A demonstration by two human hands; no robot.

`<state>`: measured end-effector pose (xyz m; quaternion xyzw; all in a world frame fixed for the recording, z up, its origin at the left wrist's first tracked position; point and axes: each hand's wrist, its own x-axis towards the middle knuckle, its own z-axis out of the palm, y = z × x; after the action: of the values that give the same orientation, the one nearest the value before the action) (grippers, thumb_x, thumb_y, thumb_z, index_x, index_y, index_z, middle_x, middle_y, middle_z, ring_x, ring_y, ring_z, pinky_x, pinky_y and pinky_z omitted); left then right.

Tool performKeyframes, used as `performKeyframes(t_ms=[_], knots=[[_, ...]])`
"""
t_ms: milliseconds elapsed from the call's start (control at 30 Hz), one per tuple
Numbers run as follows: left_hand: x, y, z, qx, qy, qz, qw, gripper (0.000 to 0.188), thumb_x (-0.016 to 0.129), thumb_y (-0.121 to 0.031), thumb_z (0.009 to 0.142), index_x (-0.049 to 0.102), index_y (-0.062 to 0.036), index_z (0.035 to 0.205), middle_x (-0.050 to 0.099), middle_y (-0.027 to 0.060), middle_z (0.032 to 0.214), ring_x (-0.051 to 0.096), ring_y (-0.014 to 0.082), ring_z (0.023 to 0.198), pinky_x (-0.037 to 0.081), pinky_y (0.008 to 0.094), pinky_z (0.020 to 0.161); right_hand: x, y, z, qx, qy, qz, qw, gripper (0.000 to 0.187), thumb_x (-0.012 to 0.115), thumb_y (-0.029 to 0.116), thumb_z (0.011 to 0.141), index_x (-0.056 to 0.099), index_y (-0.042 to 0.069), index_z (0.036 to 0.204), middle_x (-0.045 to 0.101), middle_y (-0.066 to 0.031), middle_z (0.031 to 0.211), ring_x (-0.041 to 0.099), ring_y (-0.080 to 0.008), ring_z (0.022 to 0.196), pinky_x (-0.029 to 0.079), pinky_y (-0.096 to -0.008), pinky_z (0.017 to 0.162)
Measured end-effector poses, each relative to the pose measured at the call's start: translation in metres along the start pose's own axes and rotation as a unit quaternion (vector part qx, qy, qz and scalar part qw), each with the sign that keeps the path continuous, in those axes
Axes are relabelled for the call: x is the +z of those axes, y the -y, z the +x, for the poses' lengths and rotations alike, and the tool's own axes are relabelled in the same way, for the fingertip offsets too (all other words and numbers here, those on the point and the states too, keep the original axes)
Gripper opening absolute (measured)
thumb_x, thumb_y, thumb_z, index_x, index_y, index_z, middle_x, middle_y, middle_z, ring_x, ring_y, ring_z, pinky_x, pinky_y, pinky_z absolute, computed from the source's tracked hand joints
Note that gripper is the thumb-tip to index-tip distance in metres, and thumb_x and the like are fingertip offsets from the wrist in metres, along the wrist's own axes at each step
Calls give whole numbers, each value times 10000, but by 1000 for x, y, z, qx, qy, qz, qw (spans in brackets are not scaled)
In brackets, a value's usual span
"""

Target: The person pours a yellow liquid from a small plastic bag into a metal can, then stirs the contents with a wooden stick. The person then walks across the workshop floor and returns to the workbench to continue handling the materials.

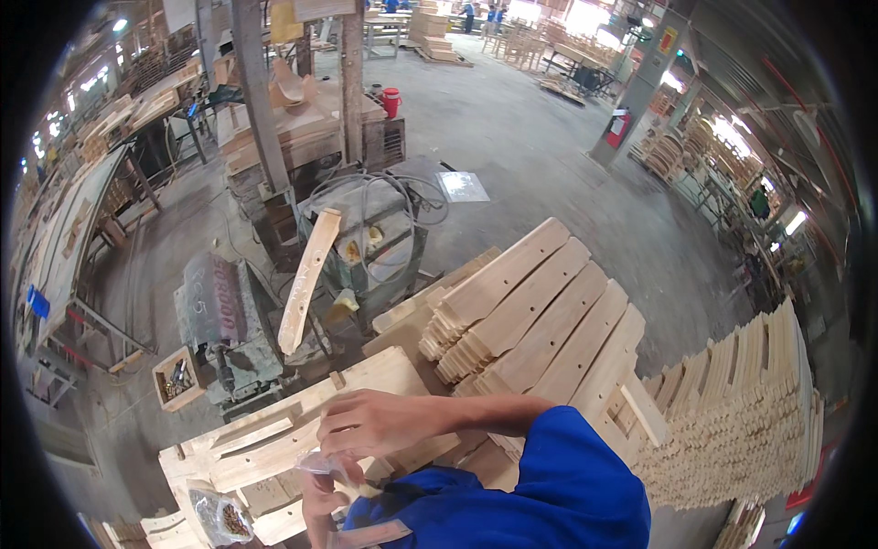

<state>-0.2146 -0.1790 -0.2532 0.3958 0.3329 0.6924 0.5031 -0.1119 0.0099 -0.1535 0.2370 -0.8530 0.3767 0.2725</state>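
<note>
Both my hands meet low in the head view, in front of my blue shirt. My right hand (pixel 358 424) comes across from the right, its fingers bent down over a crumpled-looking clear plastic piece (pixel 317 463). My left hand (pixel 322 503) is closed just below, around the lower side of the same plastic; its fingertips are partly hidden. What the plastic contains, if anything, I cannot make out. Beneath the hands lie shaped pale wooden parts (pixel 261 435) on a wooden surface. A clear bag of small brown pieces (pixel 219 517) rests to the left of my left hand.
Stacked curved wooden slats with holes (pixel 540 302) stand to the right, beside a taller stack (pixel 732 412). Ahead are a machine with cables (pixel 375 238) and a long upright-leaning wooden part (pixel 311 274). A small wooden box of metal bits (pixel 179 378) sits at left.
</note>
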Motion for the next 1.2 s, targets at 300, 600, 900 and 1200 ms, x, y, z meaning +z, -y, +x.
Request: performKeyframes(t_ms=[300, 600, 900, 1200], knots=[[17, -15, 2, -43, -166, 233, 957, 170, 763, 7, 735, 609, -2, 806, 581, 1, 662, 525, 60, 610, 414, 224, 525, -20, -5, 9, -71, -54, -85, 992, 243, 681, 89, 730, 672, 21, 962, 614, -79, 983, 595, -250, 933, 522, -348, 733], [2, 17, -4, -42, -182, 303, 934, 200, 713, -46, 749, 619, 1, 919, 647, 114, 896, 647, 237, 822, 514, 353, 621, 14, 5, 9, -47, 183, -130, 973, 430, 656, 284, 776, 570, 54, 1129, 508, -115, 1190, 516, -267, 1096, 488, -404, 828], [-5, -24, 20, -107, -43, 456, 882, 131, 682, -76, 740, 610, 26, 778, 606, 179, 685, 604, 323, 594, 476, 365, 559, -3, -4, 19, -122, 255, -332, 900, 248, 599, 205, 772, 561, -30, 844, 528, -67, 716, 579, -178, 616, 448, -252, 444], [-2, -46, 30, -10, -85, 507, 858, 118, 564, 53, 746, 611, 60, 853, 592, 206, 707, 597, 338, 615, 454, 371, 548, -4, 14, 41, -119, 256, -432, 857, 353, 580, 341, 816, 573, -11, 841, 581, -79, 824, 564, -217, 872, 454, -341, 668]])
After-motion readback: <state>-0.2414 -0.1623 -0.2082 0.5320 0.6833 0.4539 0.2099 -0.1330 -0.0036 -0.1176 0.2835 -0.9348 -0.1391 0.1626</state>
